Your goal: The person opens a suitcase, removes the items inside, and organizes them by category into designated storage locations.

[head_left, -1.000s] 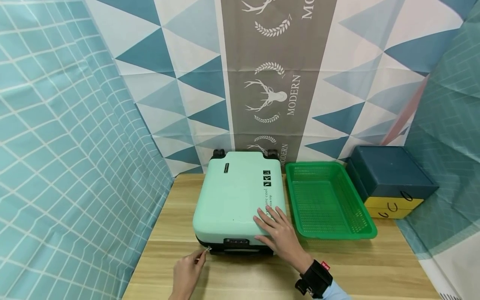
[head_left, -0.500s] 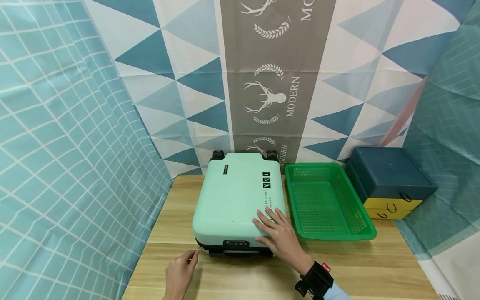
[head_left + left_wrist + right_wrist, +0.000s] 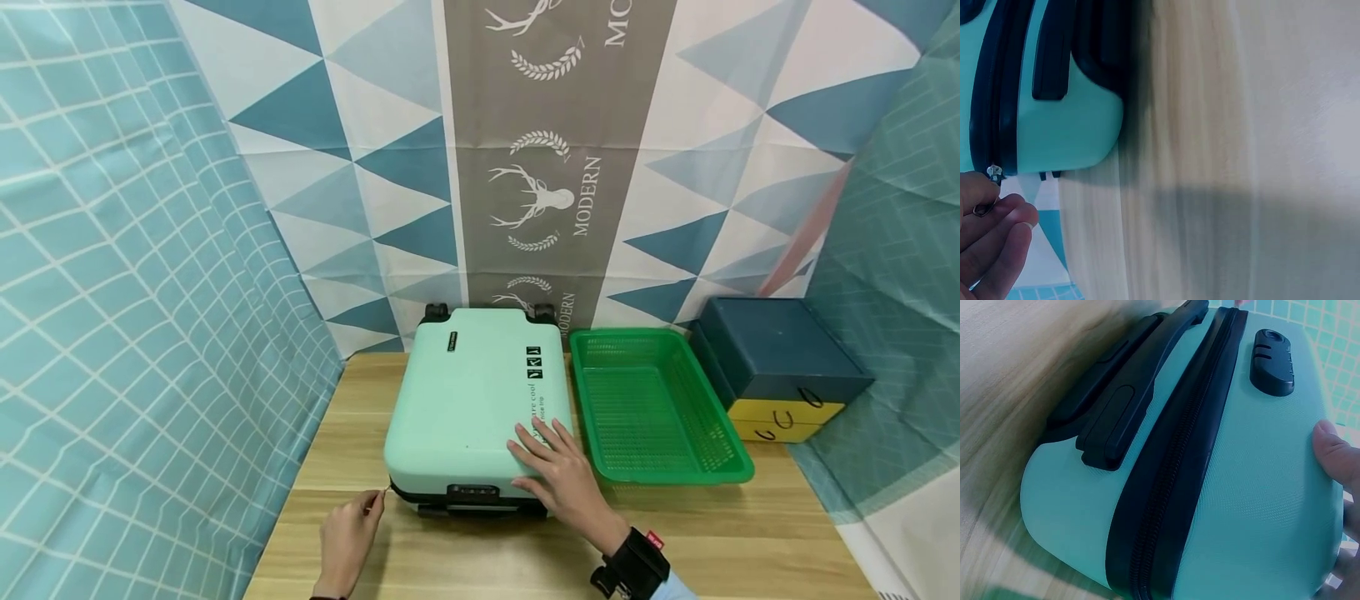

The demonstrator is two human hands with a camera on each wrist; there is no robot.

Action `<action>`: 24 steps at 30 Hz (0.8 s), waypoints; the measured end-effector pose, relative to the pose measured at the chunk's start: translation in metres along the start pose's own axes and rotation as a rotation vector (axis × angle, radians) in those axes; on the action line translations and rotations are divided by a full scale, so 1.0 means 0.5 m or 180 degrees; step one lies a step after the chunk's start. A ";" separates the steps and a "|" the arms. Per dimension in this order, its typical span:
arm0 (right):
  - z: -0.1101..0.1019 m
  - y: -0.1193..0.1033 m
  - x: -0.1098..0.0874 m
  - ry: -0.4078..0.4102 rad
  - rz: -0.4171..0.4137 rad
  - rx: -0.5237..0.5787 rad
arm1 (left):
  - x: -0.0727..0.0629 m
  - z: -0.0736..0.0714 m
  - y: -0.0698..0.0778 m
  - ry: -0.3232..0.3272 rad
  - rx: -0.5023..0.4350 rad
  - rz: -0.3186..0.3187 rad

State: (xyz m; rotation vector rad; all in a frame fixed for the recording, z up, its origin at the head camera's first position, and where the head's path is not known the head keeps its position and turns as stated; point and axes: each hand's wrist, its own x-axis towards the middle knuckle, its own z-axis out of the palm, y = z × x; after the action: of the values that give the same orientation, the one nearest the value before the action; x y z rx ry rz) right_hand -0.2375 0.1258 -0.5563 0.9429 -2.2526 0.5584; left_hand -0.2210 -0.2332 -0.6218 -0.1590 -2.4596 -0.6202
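Note:
A mint-green suitcase lies flat on the wooden table, its wheels toward the back wall. My left hand is at its front left corner and pinches a metal zipper pull between thumb and fingers. The zipper slider sits on the black zipper band at that corner. My right hand rests with spread fingers on the front right part of the lid. In the right wrist view, the thumb lies on the shell near the combination lock, and the zipper teeth run closed along the band.
Right of the suitcase stands a green plastic basket. Beyond it are dark blue boxes with yellow fronts. A patterned cloth wall closes off the back, and a teal checked cloth hangs on the left. The table extends in front.
My left hand has moved left along the suitcase's front edge with the zipper pull, from near the lock to the front left corner. The right hand has stayed on the lid.

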 end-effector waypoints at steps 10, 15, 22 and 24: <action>-0.001 0.001 0.000 -0.0006 0.0033 0.0033 | 0.036 0.011 -0.019 -0.0223 -0.0149 -0.0224; -0.002 0.002 0.000 -0.0024 0.0040 0.0038 | 0.044 0.016 -0.019 -0.0231 -0.0213 -0.0259; -0.001 0.000 -0.002 -0.0112 0.0099 0.0072 | 0.064 0.026 -0.028 -0.0220 -0.0236 -0.0193; 0.000 0.000 -0.003 -0.0100 0.0087 0.0077 | 0.068 0.030 -0.029 -0.0182 -0.0252 -0.0117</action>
State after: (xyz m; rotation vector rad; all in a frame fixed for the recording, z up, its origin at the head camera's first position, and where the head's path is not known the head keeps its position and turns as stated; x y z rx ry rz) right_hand -0.2364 0.1267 -0.5573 0.9401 -2.2946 0.5879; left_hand -0.2604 -0.2401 -0.6189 -0.1653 -2.4991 -0.7389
